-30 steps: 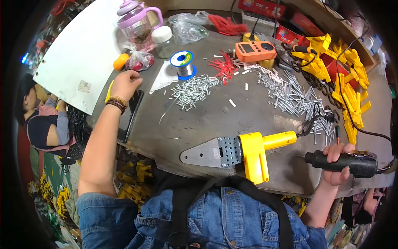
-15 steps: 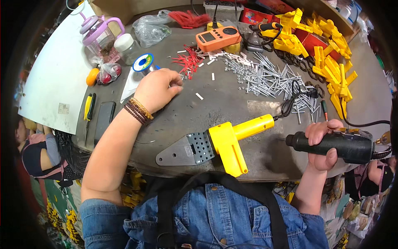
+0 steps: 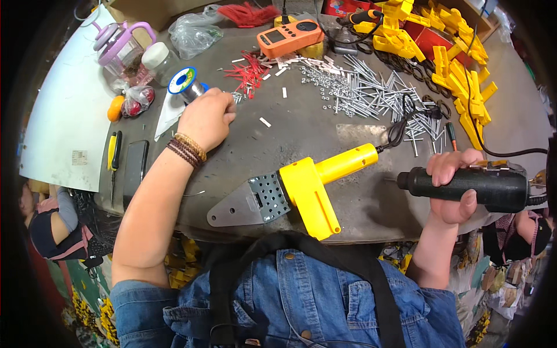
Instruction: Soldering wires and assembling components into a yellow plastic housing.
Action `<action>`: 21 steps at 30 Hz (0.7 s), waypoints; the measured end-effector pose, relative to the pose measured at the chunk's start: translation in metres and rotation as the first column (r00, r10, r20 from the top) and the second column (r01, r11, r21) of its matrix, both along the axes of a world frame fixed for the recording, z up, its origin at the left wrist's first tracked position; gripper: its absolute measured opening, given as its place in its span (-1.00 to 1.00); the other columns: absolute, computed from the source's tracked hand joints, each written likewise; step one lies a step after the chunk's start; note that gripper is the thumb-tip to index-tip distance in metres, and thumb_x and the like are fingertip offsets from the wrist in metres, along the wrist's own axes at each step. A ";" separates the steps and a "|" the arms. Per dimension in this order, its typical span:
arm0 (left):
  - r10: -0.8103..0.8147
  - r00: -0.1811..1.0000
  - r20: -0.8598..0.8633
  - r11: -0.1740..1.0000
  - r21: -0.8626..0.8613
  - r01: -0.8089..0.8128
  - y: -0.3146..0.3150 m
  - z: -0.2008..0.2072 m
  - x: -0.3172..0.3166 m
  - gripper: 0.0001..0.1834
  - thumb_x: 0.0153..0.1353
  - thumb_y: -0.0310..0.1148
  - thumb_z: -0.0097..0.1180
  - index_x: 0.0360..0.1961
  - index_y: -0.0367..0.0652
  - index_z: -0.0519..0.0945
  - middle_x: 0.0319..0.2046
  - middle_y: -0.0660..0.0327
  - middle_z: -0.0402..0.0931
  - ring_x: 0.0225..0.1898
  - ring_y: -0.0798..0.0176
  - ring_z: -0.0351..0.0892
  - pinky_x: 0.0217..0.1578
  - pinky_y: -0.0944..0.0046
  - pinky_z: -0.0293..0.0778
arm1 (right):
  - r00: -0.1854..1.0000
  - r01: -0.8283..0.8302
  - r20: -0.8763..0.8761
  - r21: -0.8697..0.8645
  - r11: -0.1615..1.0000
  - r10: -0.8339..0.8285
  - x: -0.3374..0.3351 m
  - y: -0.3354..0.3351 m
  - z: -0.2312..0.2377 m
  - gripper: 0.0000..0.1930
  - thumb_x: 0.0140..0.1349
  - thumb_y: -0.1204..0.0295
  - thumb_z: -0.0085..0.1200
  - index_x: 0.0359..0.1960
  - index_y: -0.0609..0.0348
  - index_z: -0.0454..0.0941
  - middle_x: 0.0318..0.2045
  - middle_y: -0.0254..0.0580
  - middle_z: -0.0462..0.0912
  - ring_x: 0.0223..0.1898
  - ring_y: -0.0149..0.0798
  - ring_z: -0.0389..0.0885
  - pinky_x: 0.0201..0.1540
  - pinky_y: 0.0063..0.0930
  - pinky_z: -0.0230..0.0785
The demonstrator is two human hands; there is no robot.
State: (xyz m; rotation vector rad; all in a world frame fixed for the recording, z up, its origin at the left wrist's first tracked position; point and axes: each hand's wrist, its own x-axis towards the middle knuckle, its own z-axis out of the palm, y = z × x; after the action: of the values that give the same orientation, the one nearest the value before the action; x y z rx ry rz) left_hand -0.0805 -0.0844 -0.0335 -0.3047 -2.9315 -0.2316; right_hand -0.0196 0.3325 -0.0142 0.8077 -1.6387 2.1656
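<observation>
My right hand [image 3: 452, 185] is wrapped around a black electric screwdriver [image 3: 493, 188], held above the table's right front part with its tip pointing left. My left hand [image 3: 206, 119] reaches over the table beside a spool of solder wire [image 3: 184, 82], its fingers curled downward and drawn together. Small metal parts [image 3: 237, 97] lie at its fingertips; what the fingers pinch, if anything, is hidden. Between my arms lies a yellow-handled tool [image 3: 307, 185] with a perforated metal guard and a flat, tapered grey plate, its cord running off to the right.
Long screws [image 3: 377, 93], nuts [image 3: 325, 87] and red pieces [image 3: 246, 72] lie spread behind. An orange meter [image 3: 290, 37] and yellow plastic parts [image 3: 473, 98] sit farther back. At left are a phone [image 3: 136, 168], pliers [image 3: 113, 152], a jar [image 3: 159, 64] and a lilac-lidded pitcher [image 3: 122, 55].
The whole table scene has shifted slightly left and up in the view. My left hand's fingers have closed in beside the small metal parts. My right hand keeps its grip on the screwdriver.
</observation>
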 end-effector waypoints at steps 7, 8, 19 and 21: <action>-0.602 0.770 -0.210 0.624 0.477 0.618 0.086 0.023 0.102 -0.77 -0.02 -0.56 0.22 -0.28 -0.09 0.64 -0.31 0.21 0.59 -0.22 0.10 0.59 -0.10 0.12 0.47 | 0.990 -0.141 0.009 -0.101 0.985 0.143 0.010 -0.005 0.022 -0.38 0.15 -0.03 0.22 0.07 0.11 0.32 -0.43 -0.34 0.51 -0.50 -0.39 0.43 -0.35 -0.40 0.25; -0.636 0.763 -0.111 0.626 0.504 0.595 0.096 0.029 0.114 -0.79 -0.07 -0.50 0.32 -0.35 -0.07 0.63 -0.33 0.26 0.58 -0.21 0.12 0.57 -0.03 0.08 0.42 | 0.972 -0.236 -0.037 -0.140 0.962 0.233 0.012 -0.009 0.028 -0.38 0.16 -0.03 0.22 0.08 0.11 0.31 -0.42 -0.35 0.52 -0.50 -0.40 0.44 -0.37 -0.42 0.25; -0.542 0.781 -0.310 0.653 0.430 0.623 0.103 0.013 0.141 -0.78 -0.15 -0.46 0.34 -0.40 -0.11 0.60 -0.25 0.23 0.56 -0.14 0.12 0.56 0.06 -0.05 0.41 | 0.854 -0.517 -0.074 -0.015 0.856 0.514 0.026 -0.049 0.055 -0.30 0.12 0.00 0.35 0.11 0.12 0.26 -0.37 -0.26 0.58 -0.44 -0.30 0.57 -0.27 -0.35 0.41; -0.529 0.784 -0.326 0.659 0.424 0.621 0.101 0.009 0.142 -0.78 -0.14 -0.47 0.32 -0.40 -0.11 0.60 -0.25 0.23 0.56 -0.12 0.12 0.57 0.06 -0.05 0.41 | 0.834 -0.549 -0.068 -0.009 0.836 0.547 0.028 -0.055 0.058 -0.29 0.10 0.00 0.38 0.10 0.12 0.27 -0.37 -0.25 0.58 -0.44 -0.29 0.58 -0.27 -0.35 0.41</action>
State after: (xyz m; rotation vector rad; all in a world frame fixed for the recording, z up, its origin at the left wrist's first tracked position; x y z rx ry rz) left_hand 0.0617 0.0161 -0.0243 -1.1021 -2.3664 -0.9996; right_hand 0.0079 0.2773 0.0437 1.4736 -1.4616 2.4828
